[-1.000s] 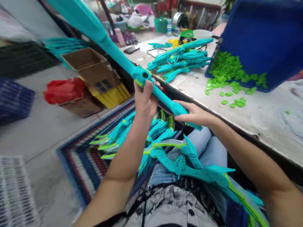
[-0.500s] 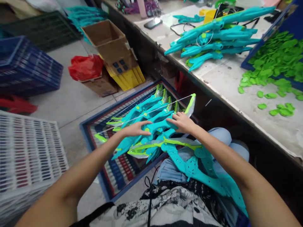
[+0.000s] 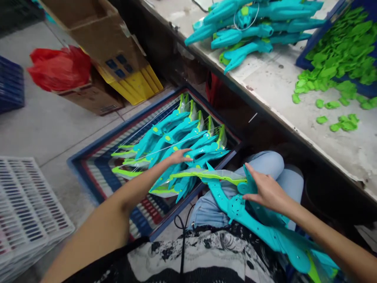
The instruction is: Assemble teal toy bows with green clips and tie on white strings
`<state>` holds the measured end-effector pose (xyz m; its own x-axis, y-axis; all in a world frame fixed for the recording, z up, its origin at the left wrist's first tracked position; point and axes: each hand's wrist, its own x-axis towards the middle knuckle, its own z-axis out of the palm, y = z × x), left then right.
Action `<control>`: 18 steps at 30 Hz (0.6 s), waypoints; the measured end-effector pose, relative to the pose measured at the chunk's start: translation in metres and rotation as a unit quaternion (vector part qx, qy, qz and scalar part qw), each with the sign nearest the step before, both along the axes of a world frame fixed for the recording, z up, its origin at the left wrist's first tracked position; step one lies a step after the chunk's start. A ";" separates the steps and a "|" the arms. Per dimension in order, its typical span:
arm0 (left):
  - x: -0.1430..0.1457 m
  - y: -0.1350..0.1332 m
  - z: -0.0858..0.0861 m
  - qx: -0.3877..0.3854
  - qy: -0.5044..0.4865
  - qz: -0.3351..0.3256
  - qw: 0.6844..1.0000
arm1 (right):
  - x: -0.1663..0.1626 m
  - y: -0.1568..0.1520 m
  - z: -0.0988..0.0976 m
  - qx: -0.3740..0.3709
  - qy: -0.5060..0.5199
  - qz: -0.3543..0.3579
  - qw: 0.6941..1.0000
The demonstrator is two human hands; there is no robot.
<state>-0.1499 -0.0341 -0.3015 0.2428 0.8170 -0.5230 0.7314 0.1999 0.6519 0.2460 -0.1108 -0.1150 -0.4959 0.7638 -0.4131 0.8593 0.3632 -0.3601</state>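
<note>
Several teal toy bows (image 3: 173, 131) with lime-green limb tips and white strings lie in rows in a low crate (image 3: 97, 149) on the floor. My left hand (image 3: 180, 156) rests over the nearest of them, its thumb and fingers apart. Across my lap lies another teal toy bow (image 3: 218, 196), with a lime-and-clear limb at its upper end. My right hand (image 3: 265, 188) is at the teal part of this one, thumb and fingers spread to either side; some fingertips are hidden behind it.
Teal toy parts (image 3: 250, 31) are piled on the white worktable (image 3: 273, 90) at upper right. Beside them, lime-green pieces (image 3: 338, 59) spill from a blue bin. A cardboard box (image 3: 97, 35), a red plastic bag (image 3: 60, 68) and a white basket (image 3: 26, 208) stand on the left.
My right hand has left the crate and moved down and right to the bow on my lap. A bow now lies lower in the crate. My view has shifted closer.
</note>
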 end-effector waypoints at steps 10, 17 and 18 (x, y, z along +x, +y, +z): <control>0.001 -0.024 -0.013 -0.013 -0.062 0.031 0.997 | 0.035 -0.036 -0.010 -0.084 0.175 -0.054 0.979; 0.042 -0.036 -0.036 -0.049 -0.091 0.016 0.995 | 0.052 -0.053 0.002 -0.132 0.176 -0.128 0.967; 0.042 -0.033 -0.036 -0.058 -0.094 0.012 0.994 | 0.052 -0.053 0.002 -0.138 0.175 -0.135 0.965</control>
